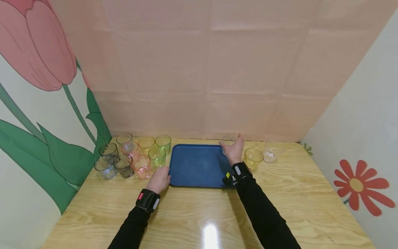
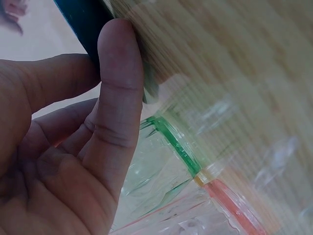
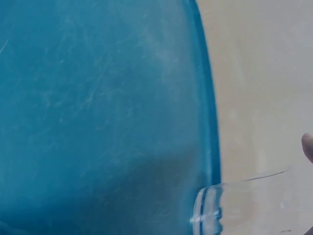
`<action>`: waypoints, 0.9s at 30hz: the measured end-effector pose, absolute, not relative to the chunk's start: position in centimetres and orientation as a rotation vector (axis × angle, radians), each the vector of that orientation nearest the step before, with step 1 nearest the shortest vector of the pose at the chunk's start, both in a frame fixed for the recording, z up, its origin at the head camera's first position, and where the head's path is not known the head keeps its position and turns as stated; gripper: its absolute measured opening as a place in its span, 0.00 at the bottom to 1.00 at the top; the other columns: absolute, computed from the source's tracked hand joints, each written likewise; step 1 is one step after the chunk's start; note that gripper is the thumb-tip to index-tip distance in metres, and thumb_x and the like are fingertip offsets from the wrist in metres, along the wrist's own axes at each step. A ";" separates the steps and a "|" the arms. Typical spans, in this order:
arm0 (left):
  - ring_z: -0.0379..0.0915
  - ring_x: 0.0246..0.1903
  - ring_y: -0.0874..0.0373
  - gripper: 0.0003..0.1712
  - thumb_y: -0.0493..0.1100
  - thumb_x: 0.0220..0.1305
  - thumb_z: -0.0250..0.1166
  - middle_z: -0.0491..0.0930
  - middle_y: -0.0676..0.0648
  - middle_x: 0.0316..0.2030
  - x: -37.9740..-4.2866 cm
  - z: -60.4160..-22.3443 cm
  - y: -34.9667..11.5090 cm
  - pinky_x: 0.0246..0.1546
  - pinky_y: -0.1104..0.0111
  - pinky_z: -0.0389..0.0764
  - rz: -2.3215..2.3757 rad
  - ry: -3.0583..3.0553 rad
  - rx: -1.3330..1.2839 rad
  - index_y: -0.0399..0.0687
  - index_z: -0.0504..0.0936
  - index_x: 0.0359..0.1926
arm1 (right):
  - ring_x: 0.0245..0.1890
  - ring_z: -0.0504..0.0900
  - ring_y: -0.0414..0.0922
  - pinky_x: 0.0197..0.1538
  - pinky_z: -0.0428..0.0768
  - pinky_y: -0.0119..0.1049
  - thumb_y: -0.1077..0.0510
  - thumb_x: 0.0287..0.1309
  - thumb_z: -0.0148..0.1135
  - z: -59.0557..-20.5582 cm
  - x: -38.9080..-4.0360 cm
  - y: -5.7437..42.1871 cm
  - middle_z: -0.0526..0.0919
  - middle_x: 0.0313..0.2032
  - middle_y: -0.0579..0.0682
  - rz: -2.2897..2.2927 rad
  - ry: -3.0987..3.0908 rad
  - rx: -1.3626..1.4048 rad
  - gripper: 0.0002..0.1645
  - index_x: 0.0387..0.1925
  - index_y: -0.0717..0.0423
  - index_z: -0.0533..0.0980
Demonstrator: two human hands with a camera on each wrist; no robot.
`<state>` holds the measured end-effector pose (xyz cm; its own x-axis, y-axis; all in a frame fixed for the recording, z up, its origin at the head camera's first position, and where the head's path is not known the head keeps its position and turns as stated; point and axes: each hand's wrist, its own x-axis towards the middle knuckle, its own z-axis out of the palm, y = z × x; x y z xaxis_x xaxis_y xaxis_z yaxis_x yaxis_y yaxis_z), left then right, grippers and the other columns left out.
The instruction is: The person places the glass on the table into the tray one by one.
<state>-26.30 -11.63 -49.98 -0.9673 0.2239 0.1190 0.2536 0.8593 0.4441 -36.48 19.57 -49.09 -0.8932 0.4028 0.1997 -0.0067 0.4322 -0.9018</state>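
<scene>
My left hand pinches the near-left edge of the blue tray; in the left wrist view, thumb and fingers meet at its dark rim. Around the tray's far-right corner, my right hand spreads its thumb and fingers about a clear glass. The right wrist view shows this clear glass at the tray's rim, a fingertip standing apart from it. Right of that hand are a yellow glass and another clear glass.
Left of the tray stand several coloured glasses: green, yellow, pink, grey and bluish. A pink sheet rises behind the wooden table.
</scene>
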 end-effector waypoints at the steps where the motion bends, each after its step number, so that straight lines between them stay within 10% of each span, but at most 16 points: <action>1: 0.81 0.31 0.50 0.03 0.32 0.61 0.65 0.81 0.41 0.25 -26.3 -50.0 -11.6 0.27 0.60 0.79 -0.726 -2.970 -0.378 0.34 0.81 0.36 | 0.74 0.53 0.59 0.72 0.59 0.55 0.46 0.52 0.73 -48.9 -36.4 19.5 0.51 0.74 0.62 1.451 -2.300 -0.334 0.62 0.76 0.57 0.45; 16: 0.81 0.31 0.49 0.03 0.32 0.61 0.65 0.80 0.41 0.26 -26.3 -49.9 -11.7 0.29 0.59 0.80 -0.743 -2.969 -0.375 0.34 0.81 0.36 | 0.76 0.50 0.56 0.72 0.56 0.57 0.33 0.50 0.69 -47.3 -33.6 19.2 0.50 0.76 0.56 1.479 -2.234 -0.208 0.64 0.77 0.50 0.45; 27: 0.82 0.32 0.48 0.03 0.32 0.61 0.65 0.81 0.41 0.27 -26.1 -49.9 -11.6 0.29 0.59 0.80 -0.734 -2.968 -0.378 0.34 0.81 0.35 | 0.75 0.54 0.55 0.74 0.55 0.51 0.49 0.52 0.74 -45.5 -31.6 19.9 0.57 0.74 0.58 1.526 -2.109 -0.212 0.58 0.76 0.59 0.51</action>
